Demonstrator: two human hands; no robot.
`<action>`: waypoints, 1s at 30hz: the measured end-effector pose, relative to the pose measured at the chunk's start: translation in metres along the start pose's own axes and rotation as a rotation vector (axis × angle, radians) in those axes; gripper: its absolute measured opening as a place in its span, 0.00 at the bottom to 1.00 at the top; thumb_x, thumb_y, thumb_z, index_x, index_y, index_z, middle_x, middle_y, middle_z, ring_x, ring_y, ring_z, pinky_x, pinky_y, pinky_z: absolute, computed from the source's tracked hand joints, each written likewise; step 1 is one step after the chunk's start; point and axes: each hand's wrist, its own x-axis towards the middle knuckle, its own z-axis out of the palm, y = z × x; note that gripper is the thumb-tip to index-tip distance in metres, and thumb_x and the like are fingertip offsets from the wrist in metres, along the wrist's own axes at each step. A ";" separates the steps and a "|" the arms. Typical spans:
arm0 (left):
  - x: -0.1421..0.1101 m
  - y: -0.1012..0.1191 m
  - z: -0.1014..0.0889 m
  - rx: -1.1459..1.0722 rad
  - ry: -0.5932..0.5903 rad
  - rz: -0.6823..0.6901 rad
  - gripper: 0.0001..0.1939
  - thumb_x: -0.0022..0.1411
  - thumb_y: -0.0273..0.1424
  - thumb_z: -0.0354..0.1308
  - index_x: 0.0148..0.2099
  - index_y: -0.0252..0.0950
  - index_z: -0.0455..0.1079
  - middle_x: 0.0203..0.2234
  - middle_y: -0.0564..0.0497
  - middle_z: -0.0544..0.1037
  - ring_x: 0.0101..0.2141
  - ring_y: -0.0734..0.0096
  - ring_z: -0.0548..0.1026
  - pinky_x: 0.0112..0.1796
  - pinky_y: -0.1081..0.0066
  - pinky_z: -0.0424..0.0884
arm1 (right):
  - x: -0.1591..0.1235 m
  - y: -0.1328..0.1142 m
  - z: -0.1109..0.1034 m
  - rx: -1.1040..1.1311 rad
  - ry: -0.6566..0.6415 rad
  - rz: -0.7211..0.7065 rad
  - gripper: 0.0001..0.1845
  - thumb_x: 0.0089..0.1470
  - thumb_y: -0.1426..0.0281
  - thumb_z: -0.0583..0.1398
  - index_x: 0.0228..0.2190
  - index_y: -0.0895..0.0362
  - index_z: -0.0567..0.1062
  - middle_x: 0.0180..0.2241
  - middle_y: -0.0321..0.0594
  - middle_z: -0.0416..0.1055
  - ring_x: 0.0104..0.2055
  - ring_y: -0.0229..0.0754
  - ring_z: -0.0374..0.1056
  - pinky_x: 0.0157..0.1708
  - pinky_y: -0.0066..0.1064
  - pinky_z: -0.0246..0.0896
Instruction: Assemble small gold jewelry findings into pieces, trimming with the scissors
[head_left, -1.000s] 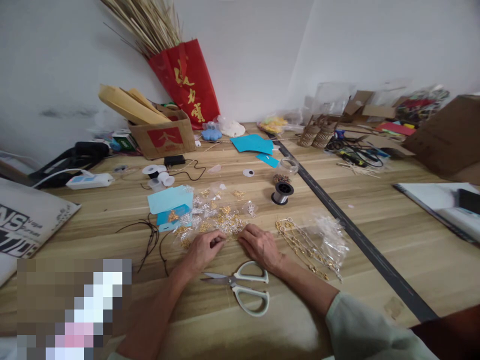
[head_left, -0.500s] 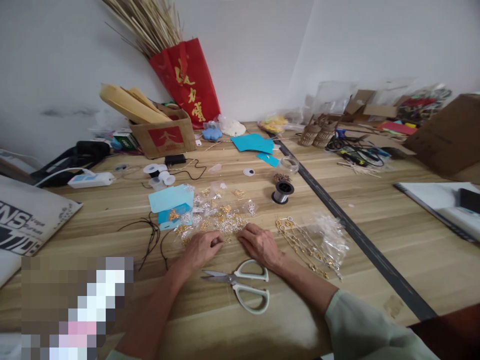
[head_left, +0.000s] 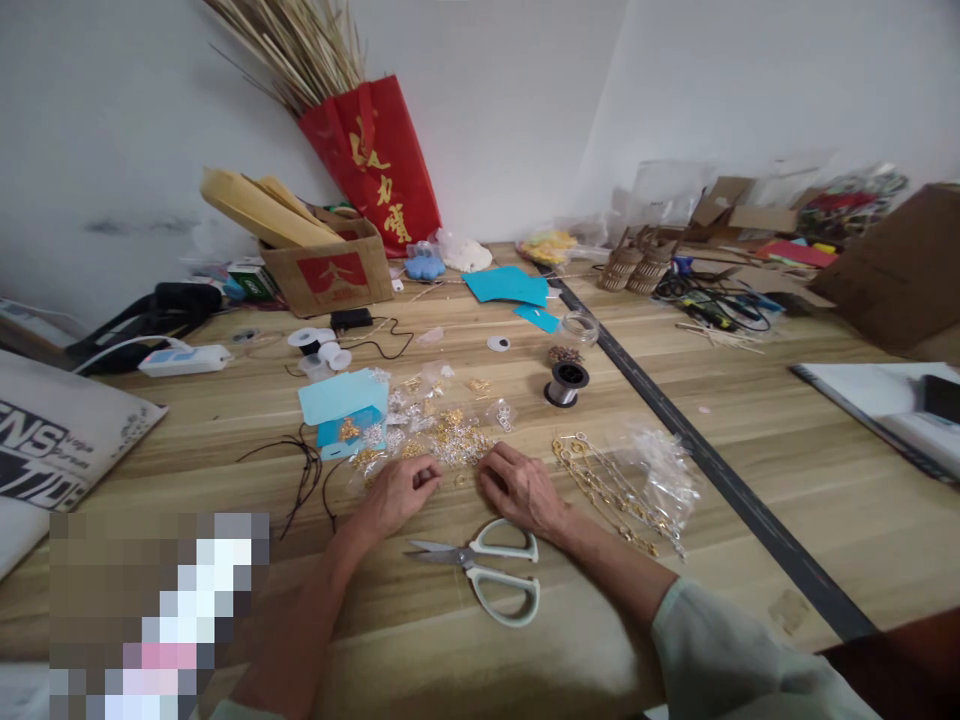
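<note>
My left hand (head_left: 403,492) rests at the front of a heap of small gold and silver jewellery findings (head_left: 459,436), thumb and fingertips pinched together. Anything in that pinch is too small to make out. To the right of the heap, my right hand (head_left: 523,488) lies palm down with its fingers curled in and closed, the tips hidden. A small gold ring (head_left: 460,481) sits on the table between my hands. Just below them are scissors (head_left: 471,562) with pale handles, blades apart and pointing left. Gold and silver chains (head_left: 607,490) lie beside my right hand.
A spool of fine wire (head_left: 566,384) stands beyond my right hand, with a clear jar (head_left: 579,328) behind it. Blue cards (head_left: 345,398) and black cords (head_left: 304,475) lie left of the heap. Clear plastic bags (head_left: 664,475) cover part of the chains.
My right hand's fingers have shifted slightly at the heap's edge. The left hand has turned a little, still pinched, and the small gold ring between them shows more plainly.
</note>
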 end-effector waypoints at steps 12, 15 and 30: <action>0.002 0.006 0.011 0.034 0.024 0.167 0.03 0.53 0.23 0.58 0.31 0.35 0.72 0.26 0.53 0.72 0.25 0.76 0.68 0.28 0.76 0.64 | 0.000 0.003 0.003 0.042 0.055 0.010 0.05 0.56 0.75 0.55 0.34 0.56 0.70 0.33 0.38 0.67 0.30 0.36 0.63 0.29 0.25 0.52; 0.001 0.007 0.006 0.093 0.001 0.146 0.03 0.53 0.23 0.58 0.30 0.36 0.72 0.26 0.54 0.71 0.26 0.74 0.69 0.29 0.75 0.63 | 0.000 0.001 0.003 -0.015 0.033 0.002 0.04 0.57 0.74 0.55 0.32 0.56 0.70 0.33 0.38 0.67 0.32 0.36 0.64 0.29 0.25 0.52; 0.001 -0.001 -0.002 0.159 -0.029 0.076 0.05 0.57 0.25 0.55 0.29 0.36 0.70 0.24 0.53 0.71 0.26 0.72 0.68 0.29 0.74 0.60 | 0.000 0.001 0.004 -0.095 -0.014 0.017 0.04 0.59 0.74 0.55 0.32 0.57 0.69 0.33 0.39 0.68 0.34 0.38 0.64 0.30 0.26 0.52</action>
